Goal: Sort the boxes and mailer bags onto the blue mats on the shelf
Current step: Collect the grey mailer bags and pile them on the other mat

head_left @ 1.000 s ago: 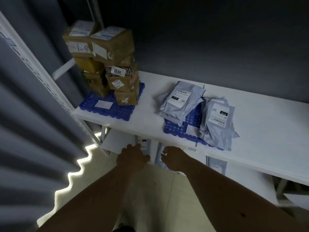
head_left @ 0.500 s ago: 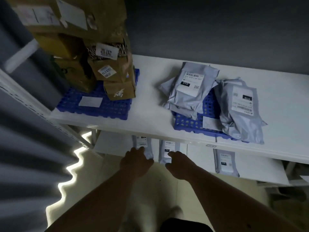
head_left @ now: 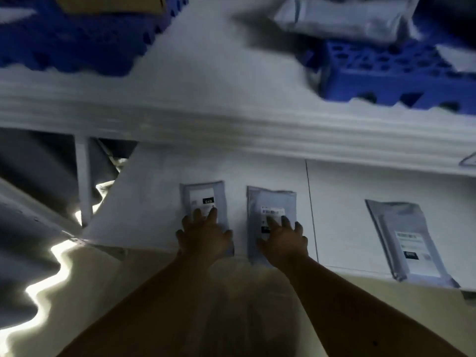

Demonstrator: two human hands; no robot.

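Grey plastic, head view: three mailer bags lie flat on the lower shelf point(head_left: 154, 202), labels up.
Left hand point(head_left: 204, 238): my fingers point(head_left: 212, 215) are spread and fairly straight, lying on top of the left mailer bag point(head_left: 203, 199); they cover its near end and reach onto the white label. I cannot tell whether they press down or only rest there.
Right hand point(head_left: 283, 240): my fingers point(head_left: 270, 222) are spread the same way on the middle mailer bag point(head_left: 270, 202), tips on its barcode label, nothing curled round it.
Between my fingers: a strip of bare white shelf keeps the two bags apart.
Right of my right fingers: the third mailer bag point(head_left: 409, 240) lies well apart, tilted, its near end over the shelf's front edge.
Beyond my fingers: the upper shelf point(head_left: 206, 86) carries a blue mat point(head_left: 64, 42) on the left with a cardboard box point(head_left: 110, 3) on it, and another blue mat point(head_left: 381, 76) on the right with grey mailer bags point(head_left: 342, 19), all blurred.
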